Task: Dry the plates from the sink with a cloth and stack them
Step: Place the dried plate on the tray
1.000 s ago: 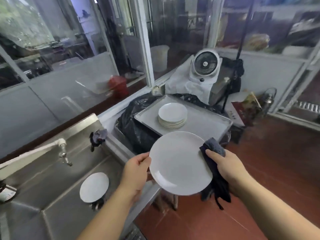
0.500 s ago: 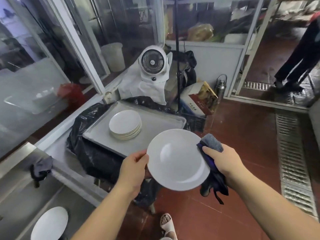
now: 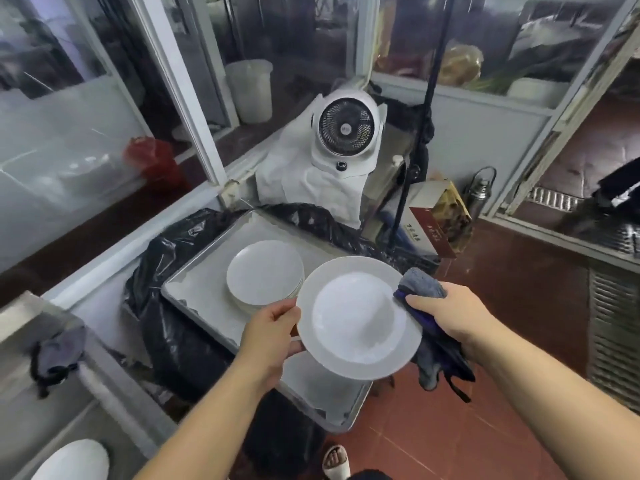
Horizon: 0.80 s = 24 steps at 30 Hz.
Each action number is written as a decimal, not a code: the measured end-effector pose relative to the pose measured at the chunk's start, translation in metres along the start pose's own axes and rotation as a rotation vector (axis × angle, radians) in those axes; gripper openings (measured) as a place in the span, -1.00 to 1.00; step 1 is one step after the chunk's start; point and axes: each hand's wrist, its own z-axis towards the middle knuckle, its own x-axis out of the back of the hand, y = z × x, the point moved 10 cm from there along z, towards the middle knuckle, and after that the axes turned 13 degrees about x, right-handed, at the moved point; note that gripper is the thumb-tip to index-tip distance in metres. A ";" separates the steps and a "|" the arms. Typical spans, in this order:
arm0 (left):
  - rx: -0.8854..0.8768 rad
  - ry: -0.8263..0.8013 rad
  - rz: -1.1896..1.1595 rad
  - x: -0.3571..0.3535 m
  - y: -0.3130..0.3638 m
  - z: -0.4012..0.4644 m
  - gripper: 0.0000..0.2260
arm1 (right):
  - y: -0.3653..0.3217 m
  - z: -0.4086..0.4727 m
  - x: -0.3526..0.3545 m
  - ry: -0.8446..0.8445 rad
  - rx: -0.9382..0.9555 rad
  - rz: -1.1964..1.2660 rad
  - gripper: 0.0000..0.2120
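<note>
white plate (image 3: pixel 358 323) gripped by both hands, fan (image 3: pixel 346 128) badge and box (image 3: pixel 438 223) print unreadable

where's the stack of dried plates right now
In the head view, the stack of plates sits on the metal tray, centre frame, just left of and behind the held plate.

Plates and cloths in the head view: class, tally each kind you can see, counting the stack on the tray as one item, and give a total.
Single plates: 2, the held plate and the plate in the sink
Plate stacks: 1, the stack on the tray
Cloths: 2, the held cloth and the cloth by the sink
Total: 5
</note>
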 end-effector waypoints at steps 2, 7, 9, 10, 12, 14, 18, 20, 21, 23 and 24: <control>0.017 0.021 -0.049 0.011 0.005 0.015 -0.79 | -0.010 0.024 -0.013 -0.038 0.005 -0.035 -0.94; 0.083 0.020 -0.154 0.037 0.017 0.047 -0.80 | -0.035 0.086 -0.056 -0.139 0.056 -0.205 -0.90; 0.100 0.039 -0.176 0.050 0.021 0.059 -0.77 | -0.042 0.113 -0.077 -0.193 0.073 -0.235 -0.87; 0.108 0.061 -0.182 0.057 0.021 0.065 -0.76 | -0.046 0.126 -0.088 -0.221 0.086 -0.253 -0.85; 0.129 0.113 -0.184 0.069 0.021 0.076 -0.76 | -0.051 0.153 -0.113 -0.282 0.109 -0.263 -0.85; 0.162 0.173 -0.201 0.079 0.021 0.087 -0.75 | -0.054 0.179 -0.140 -0.350 0.133 -0.281 -0.88; 0.216 0.333 -0.247 0.100 0.019 0.108 -0.70 | -0.062 0.226 -0.194 -0.500 0.208 -0.339 -0.90; 0.239 0.414 -0.266 0.110 0.018 0.118 -0.70 | -0.064 0.244 -0.219 -0.579 0.256 -0.385 -0.89; 0.250 0.450 -0.269 0.114 0.016 0.123 -0.69 | -0.064 0.252 -0.230 -0.609 0.272 -0.401 -0.89; 0.264 0.520 -0.274 0.124 0.013 0.133 -0.67 | -0.063 0.265 -0.251 -0.659 0.294 -0.417 -0.88; 0.269 0.553 -0.285 0.128 0.011 0.138 -0.68 | -0.063 0.270 -0.260 -0.680 0.304 -0.426 -0.88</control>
